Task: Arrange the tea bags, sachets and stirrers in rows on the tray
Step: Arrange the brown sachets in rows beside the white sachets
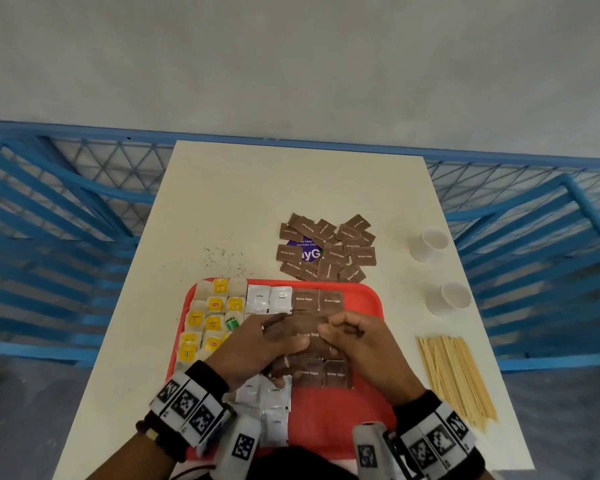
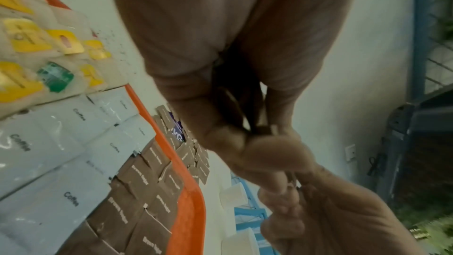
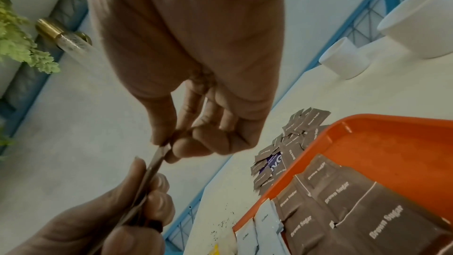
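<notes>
My left hand (image 1: 257,344) and right hand (image 1: 354,344) are nearest, meeting over the middle of the red tray (image 1: 364,296). Between them I hold a small stack of brown sugar sachets (image 1: 303,332): the left fingers are curled round one end, and the right thumb and forefinger pinch the other end, seemingly to peel one sachet off (the wrist views show the stack edge-on, so I cannot count it).

I judge the job a little past halfway. The tea bags (image 1: 210,317) fill the tray's left side in rows, with no loose ones on the table. The white coffee sachets (image 1: 269,299) run in a column beside them, toward me. Brown sugar sachets already laid down (image 1: 319,299) form rows to the right of the coffee, partly hidden under my hands.

What is left: the loose pile of brown sugar sachets (image 1: 326,251) on the table just beyond the tray's far edge, and the wooden stirrers (image 1: 454,375) lying in a bundle on the table to the right of the tray, none of them on it yet. The tray's right strip is bare red, which is probably where the stirrers belong.
</notes>
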`<action>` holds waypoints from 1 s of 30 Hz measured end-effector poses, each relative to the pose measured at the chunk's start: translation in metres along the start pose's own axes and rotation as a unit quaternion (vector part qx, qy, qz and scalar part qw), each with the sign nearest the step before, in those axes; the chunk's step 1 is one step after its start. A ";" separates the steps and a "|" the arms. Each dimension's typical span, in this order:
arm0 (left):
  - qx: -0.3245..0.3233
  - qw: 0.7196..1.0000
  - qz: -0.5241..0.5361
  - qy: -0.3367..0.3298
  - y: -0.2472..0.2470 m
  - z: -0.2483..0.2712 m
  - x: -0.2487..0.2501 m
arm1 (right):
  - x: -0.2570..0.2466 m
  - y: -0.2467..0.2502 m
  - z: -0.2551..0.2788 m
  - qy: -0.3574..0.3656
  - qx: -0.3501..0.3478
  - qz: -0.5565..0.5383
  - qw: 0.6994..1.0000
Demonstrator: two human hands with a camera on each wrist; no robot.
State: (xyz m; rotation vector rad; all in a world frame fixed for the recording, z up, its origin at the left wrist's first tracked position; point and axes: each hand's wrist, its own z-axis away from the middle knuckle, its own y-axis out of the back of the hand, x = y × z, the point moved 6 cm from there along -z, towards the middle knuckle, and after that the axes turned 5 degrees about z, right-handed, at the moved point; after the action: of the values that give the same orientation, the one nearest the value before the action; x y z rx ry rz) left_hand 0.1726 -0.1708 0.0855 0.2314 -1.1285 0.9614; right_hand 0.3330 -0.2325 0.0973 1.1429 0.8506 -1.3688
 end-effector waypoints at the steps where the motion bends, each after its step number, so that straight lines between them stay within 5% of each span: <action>1: -0.005 1.000 -0.003 0.004 -0.001 -0.001 -0.001 | 0.000 0.002 0.001 -0.003 0.004 0.000 1.000; 7: -0.032 0.994 -0.092 0.051 -0.001 -0.001 -0.023 | 0.020 0.009 0.011 -0.041 0.010 0.056 0.998; 12: 0.048 0.995 -0.048 0.077 0.036 0.014 -0.052 | 0.096 0.010 0.020 -0.155 -0.055 0.153 0.974; 17: 0.079 0.992 -0.012 0.096 0.064 0.032 -0.073 | 0.144 -0.007 0.031 -0.214 -0.081 0.135 0.964; 30: 0.085 0.990 0.003 0.109 0.061 0.038 -0.068 | 0.158 -0.016 0.030 -0.248 -0.018 0.191 0.950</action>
State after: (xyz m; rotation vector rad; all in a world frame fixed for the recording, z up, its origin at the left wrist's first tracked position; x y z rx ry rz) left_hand 0.0956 -0.1936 0.0270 0.2539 -0.8485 1.0630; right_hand 0.3235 -0.3044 -0.0470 0.8238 0.2706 -1.2271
